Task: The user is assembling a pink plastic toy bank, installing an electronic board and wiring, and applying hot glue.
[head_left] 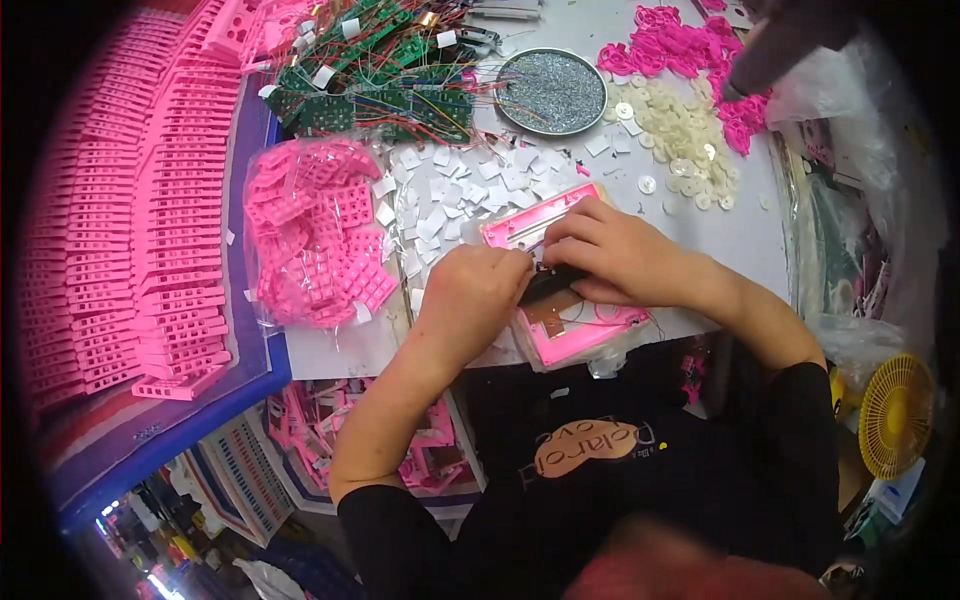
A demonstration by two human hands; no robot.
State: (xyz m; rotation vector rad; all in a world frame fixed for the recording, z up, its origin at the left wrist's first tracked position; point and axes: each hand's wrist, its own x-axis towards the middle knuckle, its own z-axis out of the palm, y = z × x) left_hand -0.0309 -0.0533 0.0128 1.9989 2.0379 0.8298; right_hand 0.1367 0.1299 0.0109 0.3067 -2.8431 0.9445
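A pink plastic casing (572,346) lies tilted at the table's front edge, with thin wires and a brownish piece inside it. Over its middle is a dark, elongated part (553,287) whose kind I cannot make out. My left hand (478,293) pinches at the left end of that part, fingertips pressed together. From the other side my right hand (622,257) curls its fingers around it, resting on the casing. The fingers of both hands nearly meet and hide most of the part.
White square pieces (450,195) lie scattered behind the casing. Around them are a bag of pink keypads (320,240), wired green circuit boards (380,105), a round dish of small metal bits (552,92), whitish discs (690,145) and stacked pink casings (175,200). A dark tool (785,50) hangs at upper right.
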